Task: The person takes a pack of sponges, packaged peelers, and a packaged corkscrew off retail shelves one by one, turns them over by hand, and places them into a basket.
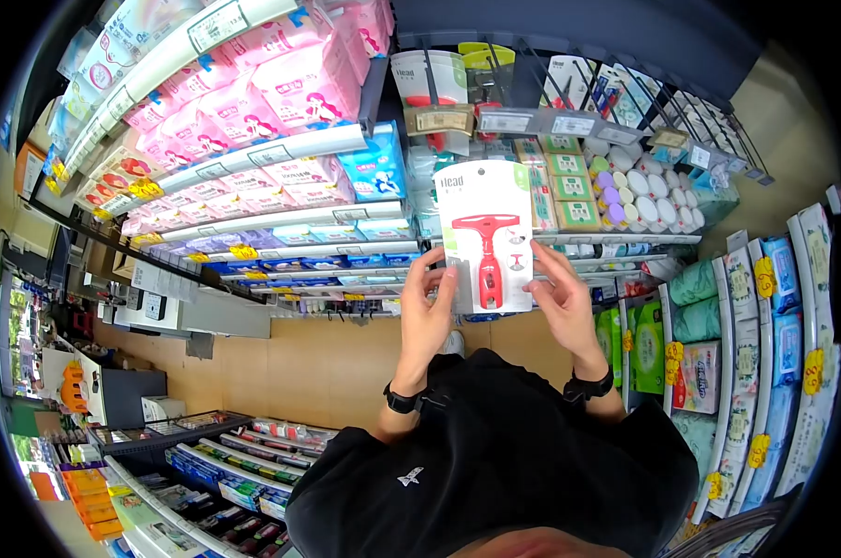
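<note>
A packaged red T-shaped tool (488,265) on a white card with a grey and green edge is held upright before me; its exact kind I cannot make out. My left hand (427,309) grips the card's lower left edge between thumb and fingers. At the lower right edge, my right hand (565,296) pinches the card the same way. Dark bands circle both wrists. Behind the card stand boxes (569,189) and round-lidded containers (640,186) on a shelf.
Pink packs (299,86) fill the shelving at left. Hooks with hanging packages (430,76) project above the card. Another rack (708,372) with green and blue packs stands close on the right. Lower left is a low shelf of goods (244,465), beside tan floor (323,363).
</note>
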`<state>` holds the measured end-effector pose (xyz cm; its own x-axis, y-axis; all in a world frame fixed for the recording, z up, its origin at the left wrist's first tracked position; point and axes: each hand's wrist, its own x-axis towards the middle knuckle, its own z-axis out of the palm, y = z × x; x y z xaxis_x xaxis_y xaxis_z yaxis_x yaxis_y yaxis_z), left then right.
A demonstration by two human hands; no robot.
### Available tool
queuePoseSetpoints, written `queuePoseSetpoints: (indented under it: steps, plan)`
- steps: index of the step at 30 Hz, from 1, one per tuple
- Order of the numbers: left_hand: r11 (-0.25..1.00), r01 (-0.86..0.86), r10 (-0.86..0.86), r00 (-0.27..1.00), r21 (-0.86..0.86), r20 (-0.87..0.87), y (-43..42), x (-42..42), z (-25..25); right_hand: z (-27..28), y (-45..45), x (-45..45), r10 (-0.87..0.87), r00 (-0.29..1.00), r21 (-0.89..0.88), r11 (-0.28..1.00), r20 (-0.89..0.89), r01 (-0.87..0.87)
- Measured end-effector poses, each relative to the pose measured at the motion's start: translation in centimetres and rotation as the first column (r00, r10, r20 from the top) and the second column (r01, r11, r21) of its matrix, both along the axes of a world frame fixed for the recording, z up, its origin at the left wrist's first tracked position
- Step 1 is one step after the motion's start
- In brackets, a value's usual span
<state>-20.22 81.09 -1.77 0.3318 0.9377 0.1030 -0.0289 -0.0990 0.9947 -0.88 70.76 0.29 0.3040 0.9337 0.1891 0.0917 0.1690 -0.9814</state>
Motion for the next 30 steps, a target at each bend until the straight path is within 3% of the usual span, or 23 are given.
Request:
queuePoseSetpoints:
  steps: [3,12,16,19,24,30]
  plan:
    - [0.997,0.032,-0.027,0.996,-0.063,0.091,-1.9,0.2,-1.1,-0.6,-2.7,0.3,-0.055,0.997,-0.014,0.998,-0.06,0.055]
    - [0.978,0.099,-0.076,0.989,-0.184,0.127,-8.9,-0.2,-1.8,-0.9,-10.4,0.7,-0.1,0.991,-0.074,0.993,-0.092,0.093]
    - [0.974,0.115,-0.08,0.981,-0.196,0.176,-10.9,-0.3,-2.3,-2.5,-13.0,1.1,-0.098,0.994,-0.091,0.991,-0.049,0.093]
    - [0.971,0.155,-0.12,0.974,-0.182,0.19,-11.8,-0.3,-2.7,-2.8,-14.6,0.9,-0.126,0.989,-0.008,0.992,-0.082,0.126]
    - [0.945,0.267,-0.225,0.95,-0.187,0.217,-12.3,-0.2,-2.8,-2.9,-16.6,0.4,-0.159,0.955,-0.039,0.987,-0.249,0.155]
    - [0.93,0.324,-0.287,0.935,-0.174,0.206,-12.7,0.5,-1.9,-3.6,-17.8,0.6,-0.22,0.961,-0.034,0.976,-0.165,0.217]
